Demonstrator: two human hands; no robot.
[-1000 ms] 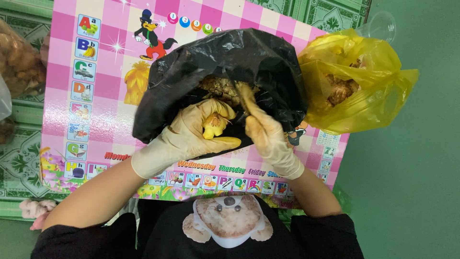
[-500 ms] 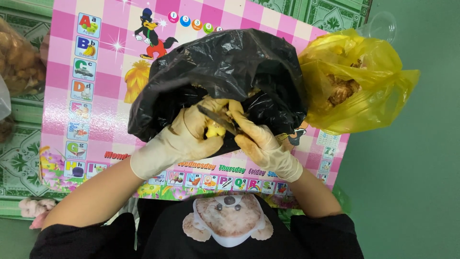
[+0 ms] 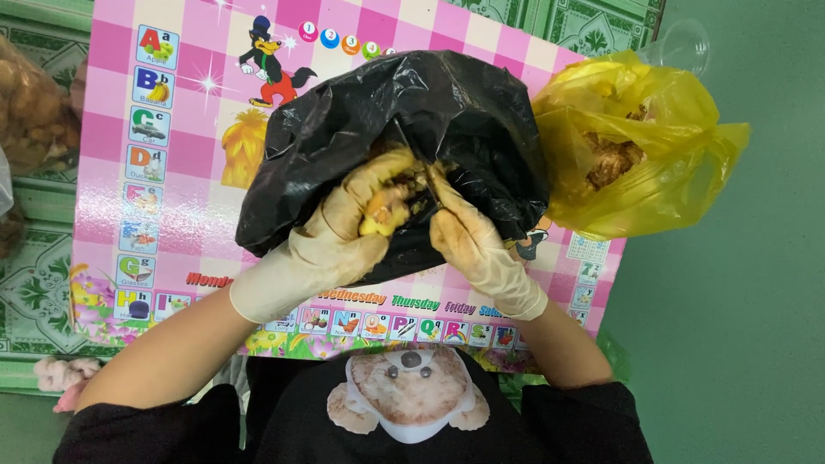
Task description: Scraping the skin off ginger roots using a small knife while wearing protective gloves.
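- On a pink checked mat [image 3: 129, 77] printed with cartoon pictures sits a black plastic bag [image 3: 404, 120], glossy and crumpled, its mouth turned toward the person.
- Both hands wear thin, pale rubbery gloves smeared with yellow-brown stains.
- Left hand [image 3: 344, 228]: fingers curled narrow around a small yellow lump [image 3: 382, 219], knobby and root-like, held at the mouth of the black bag. Its long axis cannot be told; most of it is hidden by the fingers.
- Right hand [image 3: 468, 241]: fingers drawn together, tips at the lump and the bag's mouth, just beside the left hand. Whether it pinches something cannot be told.
- More brown, lumpy pieces show inside the black bag, just behind the fingertips.
- Yellow plastic bag [image 3: 636, 163]: thin, see-through, wrinkled, lying right of the black bag and touching it; brownish chunks show through its wall.
- Clear bag of brown lumps [image 3: 30, 112] at the far left edge, well apart from the hands.
- Green patterned surface [image 3: 34, 292] under the mat; plain green floor [image 3: 739, 344] to the right.
- Black shirt with a bear picture [image 3: 408, 395] at bottom centre.
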